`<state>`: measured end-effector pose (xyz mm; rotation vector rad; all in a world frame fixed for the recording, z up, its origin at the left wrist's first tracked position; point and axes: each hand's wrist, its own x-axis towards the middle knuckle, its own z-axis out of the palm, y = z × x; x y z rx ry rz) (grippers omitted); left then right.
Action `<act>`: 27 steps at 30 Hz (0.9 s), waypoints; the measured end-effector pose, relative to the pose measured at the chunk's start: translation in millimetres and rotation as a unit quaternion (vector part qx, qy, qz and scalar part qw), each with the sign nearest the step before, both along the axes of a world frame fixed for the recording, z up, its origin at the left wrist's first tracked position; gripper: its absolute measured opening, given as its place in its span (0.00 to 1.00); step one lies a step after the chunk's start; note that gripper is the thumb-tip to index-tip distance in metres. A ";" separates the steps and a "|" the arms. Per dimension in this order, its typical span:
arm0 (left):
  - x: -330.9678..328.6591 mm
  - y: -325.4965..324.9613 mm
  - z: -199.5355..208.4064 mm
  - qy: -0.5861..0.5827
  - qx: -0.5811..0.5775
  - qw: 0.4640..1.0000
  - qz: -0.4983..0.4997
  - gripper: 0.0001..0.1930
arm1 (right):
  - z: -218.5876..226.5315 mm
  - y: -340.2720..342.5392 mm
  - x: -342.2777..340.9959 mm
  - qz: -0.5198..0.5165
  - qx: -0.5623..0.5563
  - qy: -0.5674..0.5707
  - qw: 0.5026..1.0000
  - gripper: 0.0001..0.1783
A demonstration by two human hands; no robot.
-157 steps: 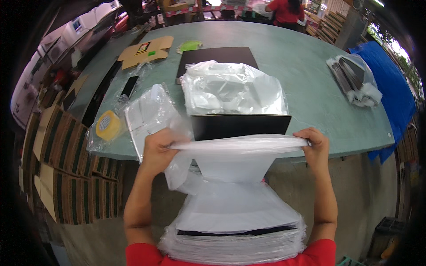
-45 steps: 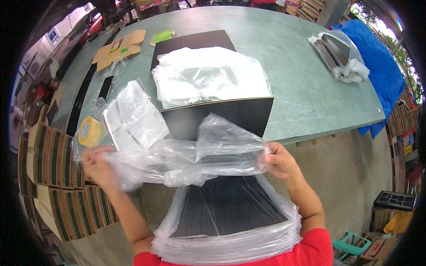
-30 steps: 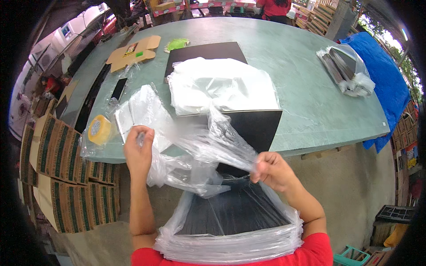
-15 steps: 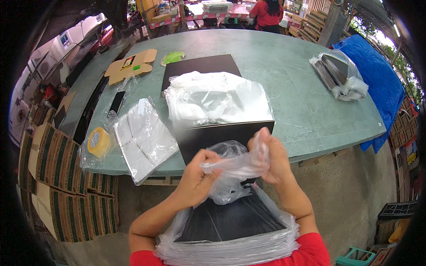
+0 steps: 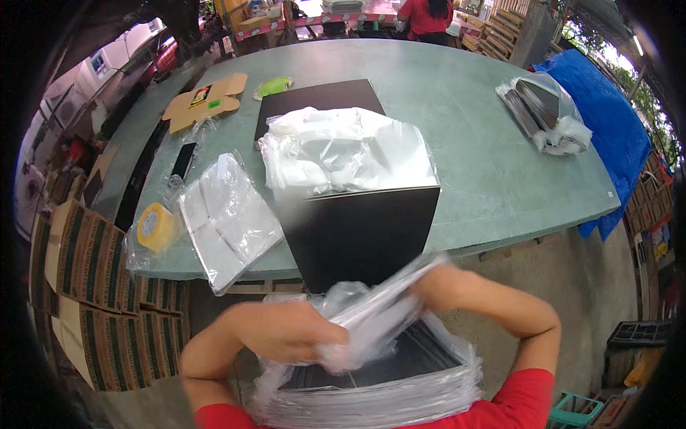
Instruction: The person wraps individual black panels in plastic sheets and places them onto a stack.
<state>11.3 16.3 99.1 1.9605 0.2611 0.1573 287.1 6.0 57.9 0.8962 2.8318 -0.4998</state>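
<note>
Against my body is a stack of flat black pieces (image 5: 343,370) wrapped in a clear plastic bag (image 5: 371,413). Its loose plastic is pulled into a taut band between my hands, slanting up to the right. My left hand (image 5: 296,332) grips the lower left end, fingers curled. At the upper right end my right hand (image 5: 437,284) is closed on the plastic, slightly blurred, with its fingers partly hidden. Just beyond stands a black box (image 5: 364,232) at the table's near edge, with white plastic wrapping (image 5: 350,154) bulging from its top.
On the green table (image 5: 493,179) lie a wrapped white pack (image 5: 229,222), a yellow tape roll (image 5: 156,226), a flattened brown carton (image 5: 204,104), a black panel (image 5: 321,100) and a bagged dark stack (image 5: 543,114). Brown cartons (image 5: 107,314) are piled at left. A person (image 5: 426,18) is at the back.
My hands have moved down toward me and farther apart, stretching the plastic into a longer, slanted band. The elbows have spread outward. More of the black box's front shows.
</note>
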 end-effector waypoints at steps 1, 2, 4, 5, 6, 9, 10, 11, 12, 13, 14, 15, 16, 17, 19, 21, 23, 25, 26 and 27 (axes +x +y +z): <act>11.0 -14.5 -4.9 0.159 0.128 0.978 0.027 0.09 | 1.9 -2.8 4.2 0.001 0.059 0.014 0.998 0.16; 17.1 -26.9 -10.3 0.312 0.251 0.915 0.051 0.09 | 3.4 -5.7 8.5 -0.003 0.115 0.026 0.993 0.14; -26.0 -10.7 -59.1 0.363 0.390 0.834 0.145 0.07 | 59.3 -19.0 -13.7 0.126 -0.101 0.156 0.974 0.10; -43.6 3.3 -70.5 0.368 0.438 0.803 0.164 0.06 | 70.7 -22.6 -18.8 0.182 -0.211 0.214 0.936 0.08; -40.1 10.1 -66.2 0.302 0.470 0.809 0.183 0.05 | 64.1 -22.5 -17.7 0.146 -0.217 0.125 0.957 0.07; -15.1 -4.1 -22.6 0.120 0.522 0.832 0.148 0.04 | 48.7 -6.4 -12.0 0.027 -0.104 -0.179 0.978 0.06; -1.8 -31.2 -7.9 0.071 0.511 0.852 0.089 0.04 | 19.9 5.9 4.5 -0.036 0.009 -0.241 0.970 0.09; 8.2 -48.4 0.9 0.011 0.443 0.897 -0.006 0.04 | 0.3 17.1 16.9 -0.009 0.193 -0.150 0.970 0.11; 5.4 -52.1 -8.3 0.078 0.399 0.914 -0.007 0.04 | -19.0 26.6 31.3 -0.020 0.370 -0.059 0.927 0.12; 1.1 -50.2 -21.0 0.145 0.350 0.925 -0.001 0.04 | -9.3 24.2 20.7 -0.004 0.367 -0.067 0.928 0.13; -6.1 -38.9 -30.6 0.252 0.366 0.889 0.111 0.04 | 0.5 19.8 11.1 0.011 0.361 -0.076 0.929 0.13; -16.4 -21.7 -36.2 0.356 0.375 0.827 0.219 0.04 | 2.5 2.4 0.6 0.020 0.271 -0.135 0.953 0.13; -38.3 -5.5 -57.3 0.324 0.419 0.811 0.250 0.05 | 10.2 -8.3 -6.2 0.028 0.180 -0.190 0.965 0.14; -39.7 -9.0 -60.5 0.349 0.406 0.818 0.208 0.05 | 29.3 -5.9 -8.2 -0.080 0.112 -0.079 0.987 0.12; -38.0 -36.0 -69.2 0.402 0.371 0.828 0.123 0.06 | 63.1 9.6 -6.9 -0.278 -0.049 0.152 0.947 0.10; -35.8 -51.9 -46.7 0.142 0.193 0.948 0.207 0.07 | 49.4 36.4 20.4 -0.479 0.059 0.404 0.777 0.09; -42.7 -31.8 -7.9 0.014 0.064 0.932 0.357 0.09 | 19.3 41.4 19.9 -0.436 0.172 0.436 0.769 0.10; -87.2 0.6 -30.7 0.087 0.096 0.745 0.654 0.06 | 6.9 19.4 -16.2 -0.311 0.192 0.368 0.855 0.16; -105.3 15.2 -62.8 0.057 0.236 0.675 0.696 0.09 | 7.5 13.4 -32.4 -0.260 0.194 0.342 0.882 0.18; -123.3 27.9 -90.6 0.034 0.375 0.582 0.721 0.15 | 8.4 3.3 -41.4 -0.215 0.201 0.317 0.901 0.21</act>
